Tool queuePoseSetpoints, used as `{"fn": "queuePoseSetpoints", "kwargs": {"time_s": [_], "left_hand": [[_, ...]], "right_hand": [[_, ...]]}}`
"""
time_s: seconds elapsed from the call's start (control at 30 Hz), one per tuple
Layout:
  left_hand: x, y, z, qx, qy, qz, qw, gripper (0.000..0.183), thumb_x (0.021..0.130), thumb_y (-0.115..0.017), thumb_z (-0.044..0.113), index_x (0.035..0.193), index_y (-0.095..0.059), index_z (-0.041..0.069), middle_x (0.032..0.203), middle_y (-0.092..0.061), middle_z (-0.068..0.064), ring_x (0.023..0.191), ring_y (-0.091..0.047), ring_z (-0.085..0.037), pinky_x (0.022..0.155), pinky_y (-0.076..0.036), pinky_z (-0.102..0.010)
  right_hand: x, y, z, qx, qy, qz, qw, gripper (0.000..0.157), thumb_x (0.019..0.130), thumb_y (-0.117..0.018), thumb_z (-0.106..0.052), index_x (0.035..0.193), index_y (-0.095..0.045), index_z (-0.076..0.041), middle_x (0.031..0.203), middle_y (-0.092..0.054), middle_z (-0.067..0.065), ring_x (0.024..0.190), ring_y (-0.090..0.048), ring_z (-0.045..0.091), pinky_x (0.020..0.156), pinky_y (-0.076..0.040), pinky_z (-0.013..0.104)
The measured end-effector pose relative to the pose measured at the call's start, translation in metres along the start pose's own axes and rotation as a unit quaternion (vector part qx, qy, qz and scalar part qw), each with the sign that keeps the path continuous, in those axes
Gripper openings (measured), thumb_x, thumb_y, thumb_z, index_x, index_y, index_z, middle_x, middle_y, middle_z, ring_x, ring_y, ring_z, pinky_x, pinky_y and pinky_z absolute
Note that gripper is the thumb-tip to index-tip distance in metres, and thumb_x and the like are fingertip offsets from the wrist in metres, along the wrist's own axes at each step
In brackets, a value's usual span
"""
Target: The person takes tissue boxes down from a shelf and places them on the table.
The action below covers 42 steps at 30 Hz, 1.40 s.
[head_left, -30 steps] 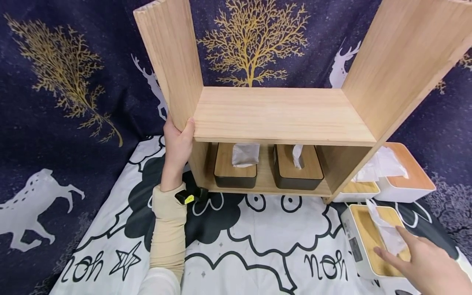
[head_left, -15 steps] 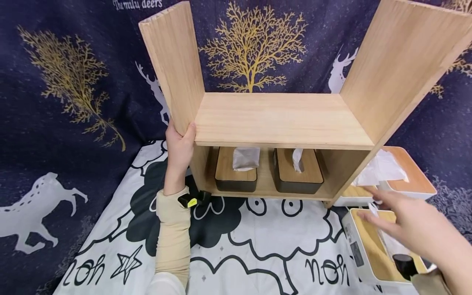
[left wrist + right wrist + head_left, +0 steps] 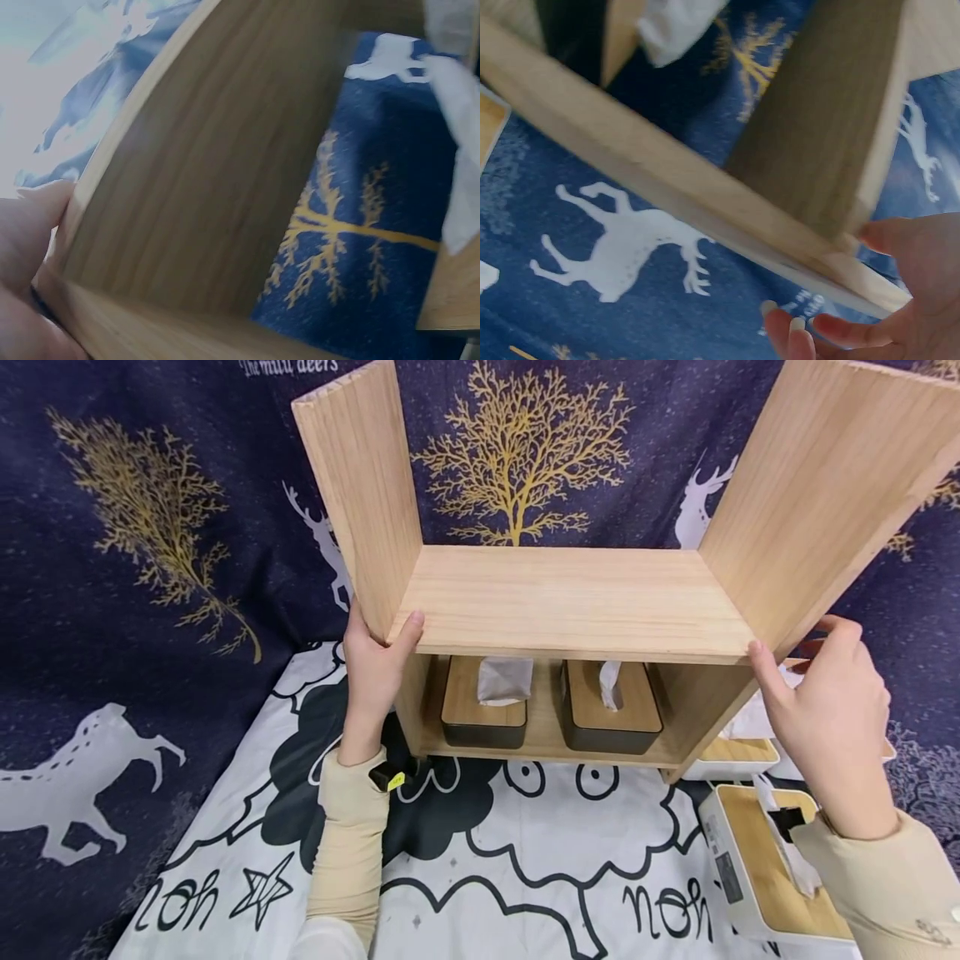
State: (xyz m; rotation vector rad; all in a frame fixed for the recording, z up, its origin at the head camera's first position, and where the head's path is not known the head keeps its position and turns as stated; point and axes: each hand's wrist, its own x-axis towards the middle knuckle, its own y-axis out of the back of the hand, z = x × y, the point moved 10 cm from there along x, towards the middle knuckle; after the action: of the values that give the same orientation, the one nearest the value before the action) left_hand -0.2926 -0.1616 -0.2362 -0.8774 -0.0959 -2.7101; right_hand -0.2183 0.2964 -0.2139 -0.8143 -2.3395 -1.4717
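A wooden shelf unit (image 3: 577, 602) with two tall side panels stands on the cloth-covered surface. My left hand (image 3: 372, 681) grips its left panel beside the middle board, thumb in front, fingers hidden behind. On the opposite side, my right hand (image 3: 840, 718) holds the right panel, its thumb (image 3: 885, 234) at the board's end and fingers along the outer face. In the lower compartment sit two dark tissue boxes with wooden lids: the left box (image 3: 461, 693) has a broad tissue sticking out, the right box (image 3: 630, 702) a narrow one.
To the right of the shelf unit, a white tissue box (image 3: 750, 843) lies partly under my right forearm. Another white tissue box (image 3: 731, 760) is behind it, with a third partly hidden by my hand. A dark patterned curtain (image 3: 187, 693) hangs behind and at the left.
My right hand has moved from over the near white tissue box up to the shelf's right panel and taken hold there. The left hand stays on the left panel.
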Motion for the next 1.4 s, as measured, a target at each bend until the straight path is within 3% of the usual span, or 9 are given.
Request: {"fn": "queuePoseSetpoints", "kwargs": {"time_s": [0.13, 0.27, 0.37, 0.53, 0.63, 0.73, 0.9, 1.03, 1.4], "left_hand": [[-0.010, -0.002, 0.001, 0.017, -0.010, 0.009, 0.9998, 0.061, 0.088, -0.067, 0.018, 0.142, -0.041, 0.003, 0.129, -0.053, -0.019, 0.116, -0.054, -0.021, 0.096, -0.044, -0.039], [-0.020, 0.002, 0.008, 0.033, -0.031, 0.045, 0.9980, 0.058, 0.090, -0.061, 0.012, 0.143, -0.039, 0.001, 0.134, -0.051, -0.019, 0.121, -0.051, -0.021, 0.099, -0.042, -0.041], [-0.029, 0.010, 0.020, 0.037, -0.066, 0.112, 0.9908, 0.055, 0.089, -0.058, 0.006, 0.141, -0.041, 0.000, 0.136, -0.052, -0.015, 0.124, -0.050, -0.018, 0.102, -0.040, -0.036], [-0.061, 0.024, 0.053, 0.057, -0.218, 0.254, 0.9406, 0.031, 0.083, -0.054, -0.001, 0.113, -0.057, -0.007, 0.110, -0.060, -0.017, 0.102, -0.053, -0.023, 0.087, -0.038, -0.029], [-0.080, 0.015, 0.070, 0.077, -0.316, 0.230, 0.9171, 0.016, 0.079, -0.050, -0.005, 0.090, -0.062, -0.008, 0.085, -0.059, -0.019, 0.079, -0.051, -0.028, 0.073, -0.037, -0.031], [-0.088, -0.005, 0.071, 0.103, -0.354, 0.122, 0.9214, 0.019, 0.080, -0.046, -0.007, 0.081, -0.065, -0.004, 0.075, -0.059, -0.018, 0.068, -0.051, -0.028, 0.065, -0.040, -0.033], [-0.093, -0.038, 0.046, 0.165, -0.304, -0.056, 0.9367, 0.021, 0.086, -0.045, -0.002, 0.091, -0.066, -0.001, 0.085, -0.063, -0.013, 0.074, -0.056, -0.022, 0.067, -0.046, -0.030], [-0.100, -0.060, 0.013, 0.250, -0.212, -0.136, 0.9347, 0.026, 0.087, -0.049, 0.002, 0.111, -0.061, 0.002, 0.104, -0.060, -0.014, 0.094, -0.055, -0.026, 0.083, -0.045, -0.037], [-0.122, -0.076, -0.050, 0.432, -0.045, -0.142, 0.8898, 0.071, 0.089, -0.063, 0.037, 0.143, -0.033, 0.001, 0.145, -0.030, -0.027, 0.131, -0.030, -0.044, 0.097, -0.030, -0.062]], "right_hand": [[0.007, -0.005, 0.003, 0.050, 0.014, 0.016, 0.999, 0.060, 0.094, -0.051, -0.035, 0.136, -0.037, 0.007, 0.115, -0.054, 0.031, 0.102, -0.053, 0.044, 0.079, -0.035, 0.048], [0.014, -0.006, 0.006, 0.103, 0.007, 0.039, 0.994, 0.053, 0.092, -0.052, -0.034, 0.131, -0.045, 0.002, 0.112, -0.061, 0.025, 0.086, -0.056, 0.007, 0.071, -0.034, 0.015], [0.019, -0.006, 0.009, 0.146, -0.013, 0.065, 0.987, 0.046, 0.092, -0.053, -0.034, 0.130, -0.050, -0.009, 0.112, -0.064, 0.019, 0.078, -0.046, -0.013, 0.065, -0.032, 0.005], [0.026, -0.014, 0.009, 0.224, -0.038, 0.095, 0.969, 0.041, 0.094, -0.050, -0.030, 0.134, -0.047, -0.023, 0.125, -0.062, 0.015, 0.101, -0.060, 0.002, 0.080, -0.047, 0.012], [0.027, -0.019, 0.008, 0.257, -0.037, 0.106, 0.960, 0.044, 0.095, -0.050, -0.028, 0.138, -0.042, -0.023, 0.129, -0.059, 0.013, 0.111, -0.059, 0.012, 0.090, -0.048, 0.021], [0.027, -0.021, 0.007, 0.268, -0.029, 0.114, 0.956, 0.044, 0.096, -0.049, -0.027, 0.139, -0.039, -0.022, 0.130, -0.058, 0.014, 0.114, -0.058, 0.012, 0.094, -0.046, 0.023], [0.028, -0.026, 0.006, 0.274, -0.018, 0.099, 0.956, 0.046, 0.098, -0.046, -0.024, 0.141, -0.032, -0.021, 0.137, -0.054, 0.014, 0.126, -0.054, 0.020, 0.105, -0.043, 0.037], [0.027, -0.026, 0.006, 0.278, -0.017, 0.095, 0.956, 0.046, 0.098, -0.046, -0.024, 0.142, -0.030, -0.021, 0.138, -0.052, 0.014, 0.126, -0.053, 0.020, 0.105, -0.042, 0.037], [0.027, -0.026, 0.004, 0.273, -0.005, 0.090, 0.958, 0.048, 0.098, -0.045, -0.024, 0.143, -0.028, -0.021, 0.140, -0.049, 0.014, 0.128, -0.052, 0.022, 0.106, -0.040, 0.042]]}}
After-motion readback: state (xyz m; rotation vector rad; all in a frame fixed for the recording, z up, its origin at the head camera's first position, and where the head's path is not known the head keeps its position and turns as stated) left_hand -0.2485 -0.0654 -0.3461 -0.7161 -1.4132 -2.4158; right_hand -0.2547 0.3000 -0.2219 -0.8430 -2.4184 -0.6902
